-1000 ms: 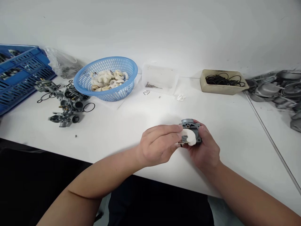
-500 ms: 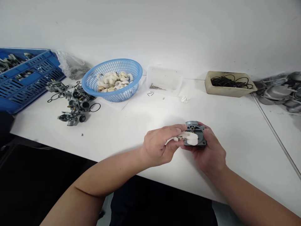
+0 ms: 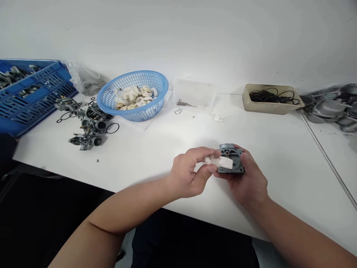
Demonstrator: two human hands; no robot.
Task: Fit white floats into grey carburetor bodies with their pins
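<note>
Between the thumb and fingers of my left hand (image 3: pixel 192 171) is a white carburetor float (image 3: pixel 224 162), held over the open face of a grey metal carburetor body (image 3: pixel 237 160). My right hand (image 3: pixel 252 182) wraps round that body from the right and below, thumb on its edge. Brass parts show inside the carburetor near its top. The float covers part of the cavity, and I cannot tell whether it touches the metal.
A blue basket (image 3: pixel 134 115) holds several white floats. Several carburetors (image 3: pixel 92 124) and black rubber rings (image 3: pixel 112 128) lie at left by a blue crate (image 3: pixel 36 96). Behind are a clear tray (image 3: pixel 195 89) with thin metal pins and a beige box (image 3: pixel 272 108) of black rings. Metal castings (image 3: pixel 329 111) sit at right.
My left hand has turned the float, so its side edge now faces me and its metal part no longer shows. The carburetor body has stayed almost in place in my right hand.
</note>
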